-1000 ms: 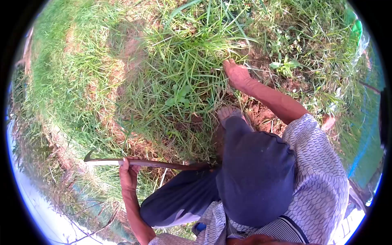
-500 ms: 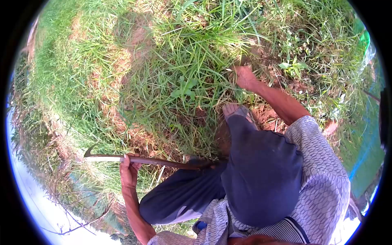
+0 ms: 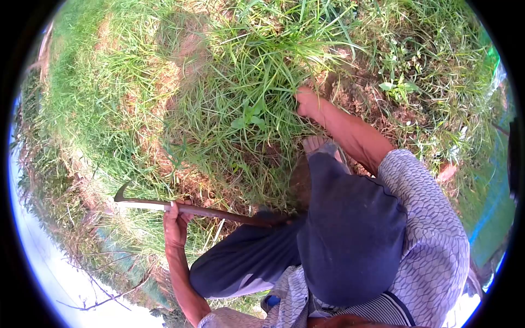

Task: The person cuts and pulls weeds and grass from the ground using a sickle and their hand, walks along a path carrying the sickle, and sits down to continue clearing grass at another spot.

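Observation:
My left hand (image 3: 175, 221) is closed around the shaft of a long-handled sickle (image 3: 229, 215). The hooked dark blade points out to the left, while the handle's other end lies by my bent leg. My right hand (image 3: 309, 104) is down in the grass (image 3: 268, 82), its fingers closed on green blades at the edge of a thick clump; the fingertips are partly hidden by the leaves. A broad-leaved plant (image 3: 250, 118) grows just left of that hand. My bare foot (image 3: 314, 144) rests on the ground below it.
Bare reddish soil (image 3: 355, 82) shows right of the clump, with a small leafy weed (image 3: 399, 87) beyond. Green netting (image 3: 486, 191) stands along the right side. Dry thin branches (image 3: 109, 298) stick out at lower left. My knees in dark trousers (image 3: 350, 235) are close below.
My right hand has moved a little to the left, further into the grass clump. The left hand and sickle have stayed nearly in place, with the blade turned slightly.

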Demonstrator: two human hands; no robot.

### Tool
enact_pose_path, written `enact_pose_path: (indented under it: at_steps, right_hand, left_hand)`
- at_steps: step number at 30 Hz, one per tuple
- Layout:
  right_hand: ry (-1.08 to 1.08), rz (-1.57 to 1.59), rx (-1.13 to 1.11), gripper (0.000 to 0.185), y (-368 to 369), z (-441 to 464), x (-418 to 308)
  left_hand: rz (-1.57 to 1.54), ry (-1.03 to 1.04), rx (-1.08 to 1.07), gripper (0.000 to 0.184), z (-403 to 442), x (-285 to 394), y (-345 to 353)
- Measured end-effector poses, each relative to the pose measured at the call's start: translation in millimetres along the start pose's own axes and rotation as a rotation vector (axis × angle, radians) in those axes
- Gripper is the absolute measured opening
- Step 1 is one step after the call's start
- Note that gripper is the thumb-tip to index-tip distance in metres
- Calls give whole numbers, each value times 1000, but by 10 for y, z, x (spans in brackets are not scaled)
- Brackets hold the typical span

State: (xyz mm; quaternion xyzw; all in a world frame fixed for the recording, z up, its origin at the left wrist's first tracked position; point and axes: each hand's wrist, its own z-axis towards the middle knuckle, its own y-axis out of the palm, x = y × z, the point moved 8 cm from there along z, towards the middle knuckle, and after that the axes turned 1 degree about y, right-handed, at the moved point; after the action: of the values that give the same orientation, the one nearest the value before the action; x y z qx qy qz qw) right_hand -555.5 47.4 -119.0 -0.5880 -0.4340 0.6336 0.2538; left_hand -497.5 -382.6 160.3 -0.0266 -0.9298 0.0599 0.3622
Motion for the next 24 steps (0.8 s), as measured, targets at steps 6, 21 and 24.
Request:
enact_pose_path:
  at_steps: [6, 21, 24]
  right_hand:
    - [789, 1036, 87, 20, 221, -310, 253]
    - [1361, 1719, 21, 33, -750, -131, -208]
    - [1296, 1789, 69, 24, -453, 283, -252]
  left_hand:
    - [-27, -37, 17, 32, 29, -78, -78]
    - [-17, -57, -53, 34, 85, -118, -68]
    - [-3, -30, -63, 35, 69, -49, -1]
